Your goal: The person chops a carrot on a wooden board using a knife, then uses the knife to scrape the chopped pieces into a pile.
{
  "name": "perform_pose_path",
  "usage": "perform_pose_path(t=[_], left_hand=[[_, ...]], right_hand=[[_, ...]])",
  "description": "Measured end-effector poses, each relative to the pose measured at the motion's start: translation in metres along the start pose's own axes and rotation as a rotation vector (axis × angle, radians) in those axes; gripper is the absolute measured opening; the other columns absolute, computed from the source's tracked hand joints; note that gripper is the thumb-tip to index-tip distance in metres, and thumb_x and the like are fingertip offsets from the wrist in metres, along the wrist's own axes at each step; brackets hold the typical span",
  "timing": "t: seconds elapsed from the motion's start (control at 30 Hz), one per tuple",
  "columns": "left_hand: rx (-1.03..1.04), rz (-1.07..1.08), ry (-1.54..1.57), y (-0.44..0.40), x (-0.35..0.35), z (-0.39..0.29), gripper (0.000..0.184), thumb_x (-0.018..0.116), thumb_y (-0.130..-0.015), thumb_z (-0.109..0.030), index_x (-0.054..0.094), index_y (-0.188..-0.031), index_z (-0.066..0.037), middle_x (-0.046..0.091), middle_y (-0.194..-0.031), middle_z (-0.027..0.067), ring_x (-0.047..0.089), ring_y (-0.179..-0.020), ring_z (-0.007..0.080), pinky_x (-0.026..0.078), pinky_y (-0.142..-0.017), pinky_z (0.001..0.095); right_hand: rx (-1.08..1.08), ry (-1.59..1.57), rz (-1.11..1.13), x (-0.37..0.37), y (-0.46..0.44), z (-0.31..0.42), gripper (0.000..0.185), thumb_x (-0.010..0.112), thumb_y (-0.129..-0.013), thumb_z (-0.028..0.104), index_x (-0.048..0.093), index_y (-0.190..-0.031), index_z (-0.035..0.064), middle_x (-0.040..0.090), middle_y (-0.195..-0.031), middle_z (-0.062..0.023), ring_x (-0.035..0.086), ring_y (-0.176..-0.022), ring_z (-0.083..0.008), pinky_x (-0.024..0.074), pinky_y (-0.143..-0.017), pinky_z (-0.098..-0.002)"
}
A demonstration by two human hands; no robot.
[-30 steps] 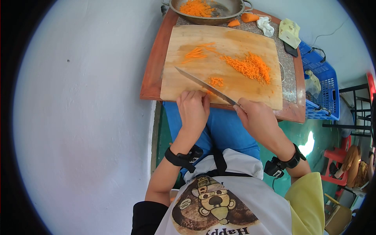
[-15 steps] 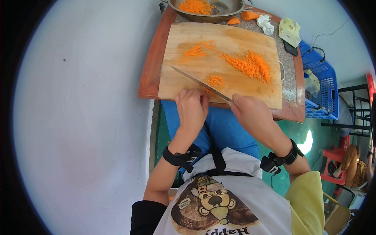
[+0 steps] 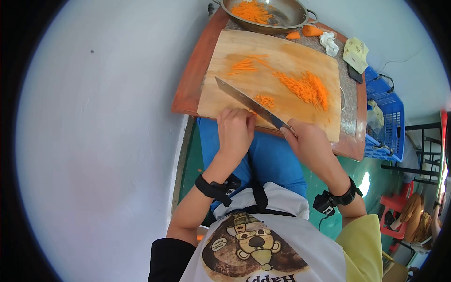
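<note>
A wooden cutting board (image 3: 277,56) lies on the table. My right hand (image 3: 310,143) is closed round the handle of a knife (image 3: 246,101), whose blade slants over the board's near edge. At that edge my left hand (image 3: 236,129) has its fingers bent together over orange carrot pieces, mostly hidden beneath the fingertips, beside the blade. Just beyond the blade is a small heap of chopped carrot (image 3: 265,100). A larger heap of minced carrot (image 3: 307,89) lies to the right, and carrot strips (image 3: 244,65) lie at the upper left.
Shredded carrot sits in a metal pan (image 3: 282,29) behind the board. Carrot chunks (image 3: 312,31), a crumpled tissue (image 3: 329,44), a tissue pack (image 3: 355,54) and a phone (image 3: 354,74) lie at the back right. A blue basket (image 3: 387,115) stands right of the table. Another person's arm shows far right.
The view has turned slightly, shifting the board and pan to the right. The knife blade now shows more of its flat side. Both hands keep their holds.
</note>
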State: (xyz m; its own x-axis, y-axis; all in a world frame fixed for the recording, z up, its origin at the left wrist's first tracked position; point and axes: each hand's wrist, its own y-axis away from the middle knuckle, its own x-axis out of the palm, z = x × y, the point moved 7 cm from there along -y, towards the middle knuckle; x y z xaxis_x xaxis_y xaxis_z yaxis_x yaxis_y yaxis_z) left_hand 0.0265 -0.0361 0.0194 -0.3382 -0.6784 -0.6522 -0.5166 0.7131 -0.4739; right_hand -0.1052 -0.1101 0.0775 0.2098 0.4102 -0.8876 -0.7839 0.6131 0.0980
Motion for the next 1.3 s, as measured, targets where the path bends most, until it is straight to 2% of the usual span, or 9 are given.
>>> perform_pose_path(t=[0.3, 0.9, 0.97, 1.3], left_hand=[[-0.013, 0.018, -0.021, 0.0, 0.001, -0.002, 0.006, 0.068, -0.071, -0.007, 0.064, -0.068, -0.004, 0.057, -0.06, 0.0063, 0.052, -0.066, 0.0256, 0.039, -0.065, 0.037], [0.005, 0.011, 0.007, -0.001, 0.0, -0.005, 0.008, 0.069, -0.07, -0.006, 0.062, -0.069, -0.005, 0.056, -0.06, 0.0051, 0.052, -0.065, 0.025, 0.038, -0.063, 0.0369], [-0.028, 0.056, 0.011, -0.003, 0.002, -0.004, 0.005, 0.066, -0.07, -0.006, 0.062, -0.069, -0.004, 0.06, -0.068, 0.0086, 0.054, -0.074, 0.0278, 0.039, -0.071, 0.0378], [-0.035, 0.081, -0.022, 0.001, 0.002, -0.005, 0.003, 0.065, -0.072, -0.006, 0.063, -0.071, -0.003, 0.061, -0.07, 0.0101, 0.054, -0.075, 0.0285, 0.039, -0.071, 0.0384]], right_hand=[[-0.02, -0.052, -0.079, -0.003, 0.001, -0.002, 0.016, 0.055, -0.085, 0.016, 0.053, -0.077, 0.0024, 0.058, -0.065, -0.0189, 0.058, -0.063, -0.0389, 0.0458, -0.056, -0.0475], [-0.013, -0.023, 0.013, 0.001, -0.013, 0.0, 0.017, 0.054, -0.086, 0.017, 0.053, -0.079, 0.0013, 0.059, -0.07, -0.0205, 0.058, -0.069, -0.0392, 0.0462, -0.061, -0.0483], [-0.02, -0.085, -0.001, -0.002, -0.015, -0.002, 0.017, 0.054, -0.086, 0.017, 0.054, -0.079, 0.0012, 0.059, -0.07, -0.0215, 0.058, -0.07, -0.0396, 0.0456, -0.062, -0.0489], [0.01, -0.072, -0.026, -0.004, 0.0, -0.008, 0.018, 0.054, -0.086, 0.018, 0.055, -0.078, 0.0021, 0.058, -0.064, -0.0208, 0.058, -0.064, -0.0409, 0.0462, -0.058, -0.0487]])
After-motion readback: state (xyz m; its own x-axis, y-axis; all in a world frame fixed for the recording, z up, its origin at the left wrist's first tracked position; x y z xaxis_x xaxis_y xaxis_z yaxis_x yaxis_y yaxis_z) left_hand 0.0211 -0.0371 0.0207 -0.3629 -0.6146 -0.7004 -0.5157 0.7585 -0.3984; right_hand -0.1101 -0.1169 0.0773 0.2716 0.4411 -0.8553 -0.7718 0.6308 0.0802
